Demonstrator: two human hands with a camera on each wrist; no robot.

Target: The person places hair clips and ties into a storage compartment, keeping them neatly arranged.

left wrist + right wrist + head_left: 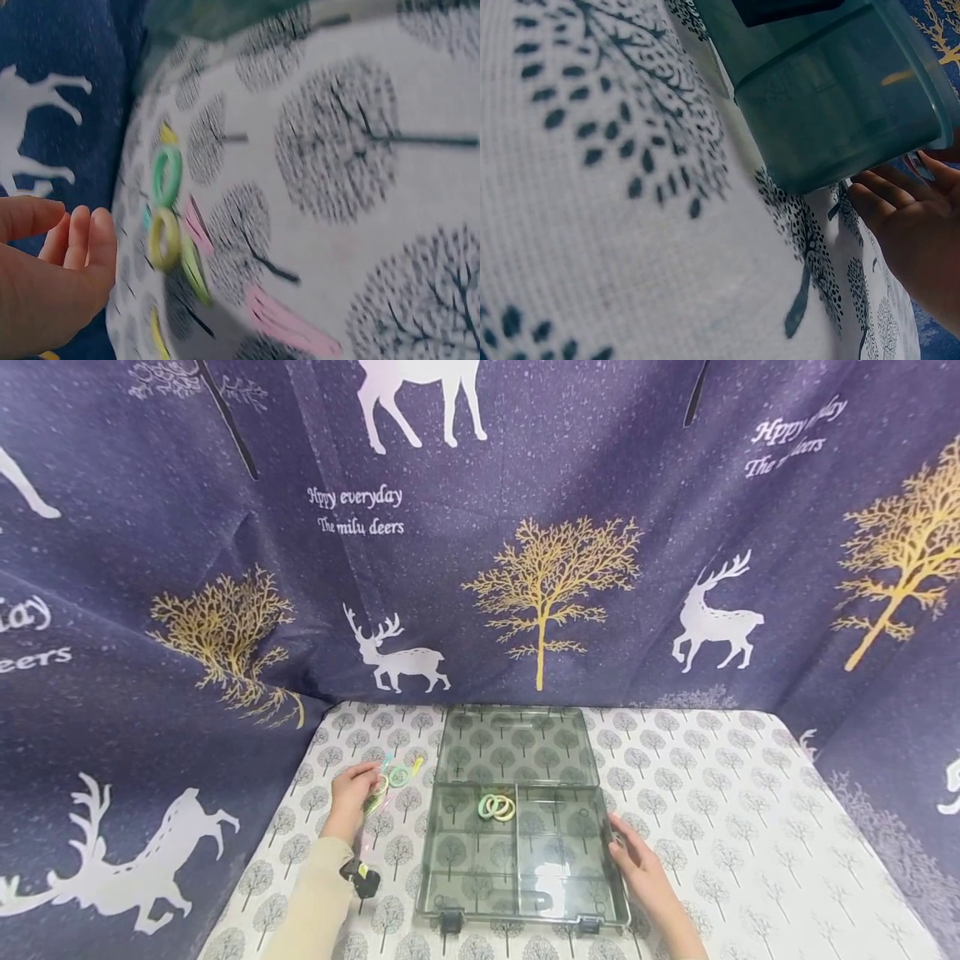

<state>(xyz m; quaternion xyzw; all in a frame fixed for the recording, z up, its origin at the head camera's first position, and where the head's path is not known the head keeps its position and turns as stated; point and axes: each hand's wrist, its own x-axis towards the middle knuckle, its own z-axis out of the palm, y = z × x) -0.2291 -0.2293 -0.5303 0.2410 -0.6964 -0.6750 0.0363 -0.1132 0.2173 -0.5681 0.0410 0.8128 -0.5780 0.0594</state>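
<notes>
Left of the box (pixel 468 893), the loosely curved, seemingly empty left hand (pixel 351 800) is near rings (pixel 177 178), probably light, soft, best pinched at rims; the straight-fingered right hand (pixel 641 870) only touches the box.

A dark blue curtain (pixel 480 502) with white deer (pixel 722 628) and golden trees (pixel 541 639) hangs behind a tree-patterned tablecloth (pixel 750 835).

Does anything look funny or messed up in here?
Yes: the left gold tree looks squashed, because the cloth is creased there. The cloth's words look odd too: "Hppy" is missing an "a". I see no damage on the box.
</notes>
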